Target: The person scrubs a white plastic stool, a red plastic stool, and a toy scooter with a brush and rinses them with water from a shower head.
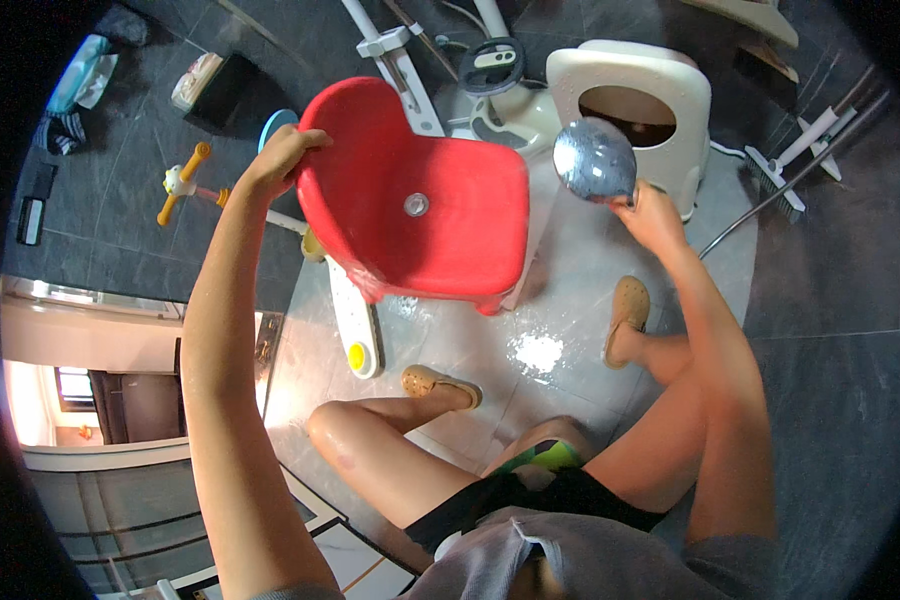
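Note:
My left hand [289,161] grips the rim of the backrest on a red plastic child's chair [457,217]. The chair's seat faces up towards me, with a round metal-looking disc [416,205] near its middle. To the right, my right hand [649,217] is closed around the handle of a chrome shower head [595,159]. The shower head is beside the chair, apart from it. A metal shower hose [787,184] runs off to the upper right behind my right wrist. Whether water is flowing from the shower head I cannot tell.
Wet grey floor tiles [457,345] lie between my feet. A child's scooter [352,315] stands left of the chair. Behind are a white cleaning appliance [510,112] and a white plastic box with an oval opening [645,82]. A floor brush [776,176] leans at right.

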The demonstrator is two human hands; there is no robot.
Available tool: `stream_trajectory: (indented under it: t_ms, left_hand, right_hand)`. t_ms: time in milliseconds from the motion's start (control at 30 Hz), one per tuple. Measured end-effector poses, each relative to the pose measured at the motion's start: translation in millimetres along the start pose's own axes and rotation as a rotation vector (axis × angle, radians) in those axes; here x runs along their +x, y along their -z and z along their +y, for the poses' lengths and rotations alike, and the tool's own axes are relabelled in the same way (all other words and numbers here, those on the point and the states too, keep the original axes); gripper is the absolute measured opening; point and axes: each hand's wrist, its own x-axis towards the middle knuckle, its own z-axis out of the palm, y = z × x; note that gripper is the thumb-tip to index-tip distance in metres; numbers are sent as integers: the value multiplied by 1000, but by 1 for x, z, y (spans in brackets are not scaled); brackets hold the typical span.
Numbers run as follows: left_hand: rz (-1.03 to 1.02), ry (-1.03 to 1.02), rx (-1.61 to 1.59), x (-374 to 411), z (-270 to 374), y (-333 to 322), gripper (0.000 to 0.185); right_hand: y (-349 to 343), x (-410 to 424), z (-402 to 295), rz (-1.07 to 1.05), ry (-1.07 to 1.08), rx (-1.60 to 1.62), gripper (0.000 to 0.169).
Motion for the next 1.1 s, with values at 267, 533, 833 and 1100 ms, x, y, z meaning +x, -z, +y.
stream_trajectory:
  t_ms: [267,533,833,1100]
  left_hand:
    - [297,-121,-419,-23,86,33,19]
    - [403,-387,-335,-53,206,105,33]
    - [451,-375,-884,17,253,81,18]
    - [543,-146,-1399,172,204,25,15]
  right_hand:
    - [13,-25,9,-80,-24,7,33]
    - [-5,-10,31,-147,-9,7,35]
    - [4,-13,4,-75,-22,105,40]
    - [3,-16,-23,-252,-79,96,42]
